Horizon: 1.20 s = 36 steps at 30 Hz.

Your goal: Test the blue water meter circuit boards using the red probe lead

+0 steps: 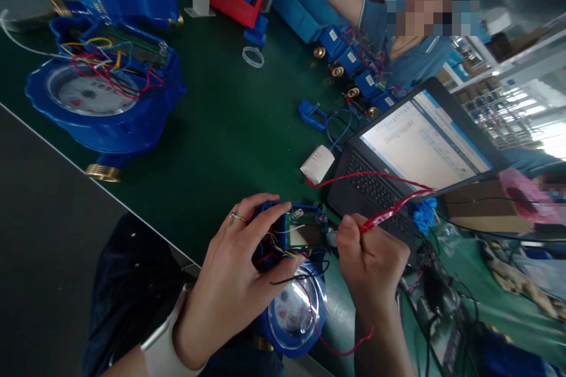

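Note:
A blue water meter point(319, 321) with a round clear-covered dial lies at the table's near edge. Its upper housing is uncovered, showing a circuit board with a small display point(307, 235) and loose coloured wires. My left hand point(239, 265) grips this housing from the left, thumb on the wire side and fingers over the top edge. Closed in my right hand point(374, 265) is a red-wrapped cable point(382, 218), its front end held at the housing's right side; the tip is hard to make out. A thin red wire point(316, 312) hangs from the meter across the dial.
To the left stands another open blue water meter point(106, 123) with tangled wires. A laptop point(375, 185), a white box point(318, 164) and a blue clip-like part point(312, 114) are on the right. Across the table a co-worker point(375, 23) reaches over a blue bin point(300, 12).

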Tool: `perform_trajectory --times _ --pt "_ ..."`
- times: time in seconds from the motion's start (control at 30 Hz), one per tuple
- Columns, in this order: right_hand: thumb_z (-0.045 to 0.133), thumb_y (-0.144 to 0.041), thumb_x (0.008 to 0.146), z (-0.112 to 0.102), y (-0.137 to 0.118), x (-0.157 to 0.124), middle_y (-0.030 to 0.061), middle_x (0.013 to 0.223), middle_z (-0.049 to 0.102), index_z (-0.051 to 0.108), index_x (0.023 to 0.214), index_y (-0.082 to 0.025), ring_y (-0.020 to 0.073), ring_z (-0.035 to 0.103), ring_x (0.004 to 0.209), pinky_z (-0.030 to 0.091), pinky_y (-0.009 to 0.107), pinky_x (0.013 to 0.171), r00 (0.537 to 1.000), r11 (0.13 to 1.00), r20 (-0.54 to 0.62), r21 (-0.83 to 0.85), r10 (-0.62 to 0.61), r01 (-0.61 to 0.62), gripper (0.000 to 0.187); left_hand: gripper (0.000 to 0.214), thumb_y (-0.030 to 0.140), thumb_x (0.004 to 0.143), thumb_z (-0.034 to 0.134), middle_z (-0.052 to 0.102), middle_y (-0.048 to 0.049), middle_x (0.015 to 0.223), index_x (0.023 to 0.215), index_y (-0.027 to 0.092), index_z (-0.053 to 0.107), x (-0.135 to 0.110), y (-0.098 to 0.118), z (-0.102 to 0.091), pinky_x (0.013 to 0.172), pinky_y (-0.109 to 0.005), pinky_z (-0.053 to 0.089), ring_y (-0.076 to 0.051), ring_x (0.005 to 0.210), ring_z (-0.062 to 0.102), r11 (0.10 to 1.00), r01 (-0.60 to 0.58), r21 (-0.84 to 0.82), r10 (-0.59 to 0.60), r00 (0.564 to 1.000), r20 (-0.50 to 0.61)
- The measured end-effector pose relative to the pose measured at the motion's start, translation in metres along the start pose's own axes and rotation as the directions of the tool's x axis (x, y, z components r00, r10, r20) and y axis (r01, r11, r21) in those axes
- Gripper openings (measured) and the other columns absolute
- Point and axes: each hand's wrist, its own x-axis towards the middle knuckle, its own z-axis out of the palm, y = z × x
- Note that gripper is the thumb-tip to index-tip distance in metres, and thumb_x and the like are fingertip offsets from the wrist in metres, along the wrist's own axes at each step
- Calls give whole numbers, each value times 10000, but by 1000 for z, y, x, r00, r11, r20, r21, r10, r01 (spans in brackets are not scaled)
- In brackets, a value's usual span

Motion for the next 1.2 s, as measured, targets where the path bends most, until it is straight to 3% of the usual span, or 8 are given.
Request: perform_trajectory --times 0.13,0.33,1.2 --pt "509 -121 876 -9 -4 1 -66 473 376 340 513 -211 72 333 391 247 263 423 995 1000 -94 -8 25 -26 411 487 325 822 657 467 -43 1344 1277 308 484 -1 0 1 1000 -444 448 -248 1187 502 1000 8 0 -8 1000 5" --pt "487 -103 878 -7 -2 0 -67 491 342 349 536 -212 71 342 403 240 265 427 1000 1000 -7 7 -2 2 385 480 334 824 658 475 -51 1334 1272 304 488 0 0 1 1008 -445 448 -248 1194 500 1000 7 7 -7 1000 -1" --pt "511 -63 867 -2 0 -1 -79 510 275 311 570 -220 71 270 402 217 289 432 1000 1000 12 12 -21 21 391 476 319 827 655 471 -36 1335 1269 316 479 -2 -1 1 994 -435 457 -239 1194 503 1000 5 6 -5 1000 -5"
